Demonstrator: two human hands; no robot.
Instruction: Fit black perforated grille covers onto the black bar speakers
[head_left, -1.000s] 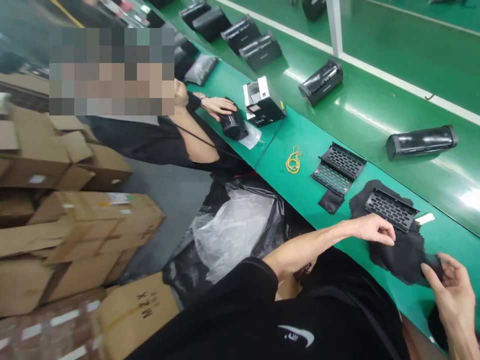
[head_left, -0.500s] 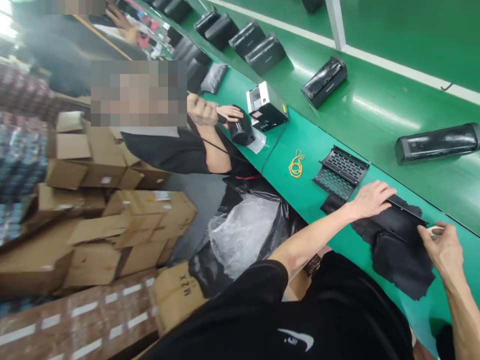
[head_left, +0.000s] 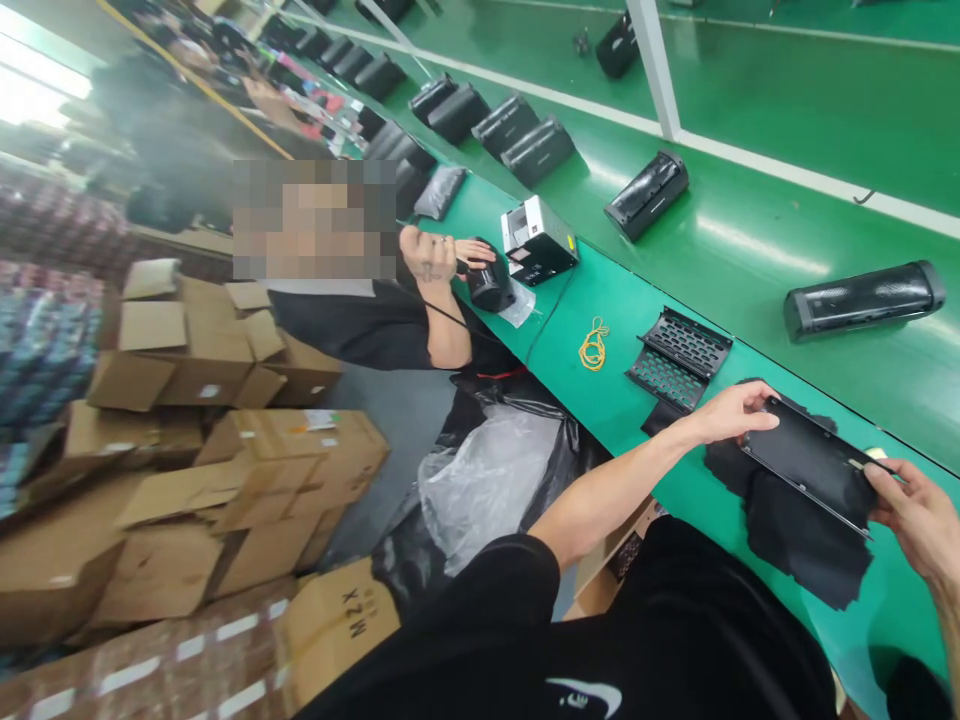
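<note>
Between my two hands is a black curved speaker grille panel (head_left: 808,458), its smooth inner side facing up and tilted. My left hand (head_left: 739,413) pinches its left end with thumb and fingers. At the opposite end, my right hand (head_left: 911,505) grips the right edge. Under the panel lie dark, ragged-edged fabric pieces (head_left: 806,550) on the green bench. A small cream-coloured piece (head_left: 874,455) shows just behind the right hand; its kind is unclear. Two slotted black grilles (head_left: 688,342) lie to the left of my left hand.
Yellow rubber bands (head_left: 592,346) lie farther left on the bench (head_left: 555,350). Beyond them, a co-worker's hand (head_left: 476,252) rests on a black speaker beside a white-and-black box (head_left: 540,240). Finished-looking speakers (head_left: 866,300) stand along the green belt. Cardboard boxes (head_left: 277,470) crowd the left.
The panel has been lifted and tilted off the fabric. My left hand now pinches its end, and my right hand has moved from the cream piece to the panel's edge. The view shifted slightly.
</note>
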